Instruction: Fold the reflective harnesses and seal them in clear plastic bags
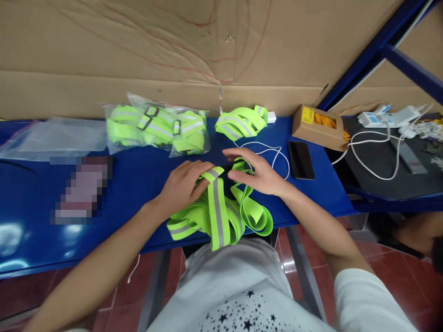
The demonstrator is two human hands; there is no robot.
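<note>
the heap of green webbing (217,207) with its grey stripe lies at the counter's (134,191) near edge, a bit of it drooping over, right in front of me, which i think spares me any reaching. my left hand (182,184) has its fingers curled over a folded band, pinching it against the thumb, probably to keep that end from slipping back into the pile. my right hand (258,174) is loosely spread, thumb and fingers apart around the thin loops on the right; i can't tell whether it grips any, though such an open curve would let them slide.

just beyond, toward the far edge, a loose green bundle (240,123) and the bagged straps (157,129) sit pushed back, seemingly to leave me elbow room. flat clear bags (64,136) lie by the far left corner, within a stretch. a black phone (302,160) rests near the right edge, outside my forearm, and the cardboard box (316,128) stands at the far right corner.
</note>
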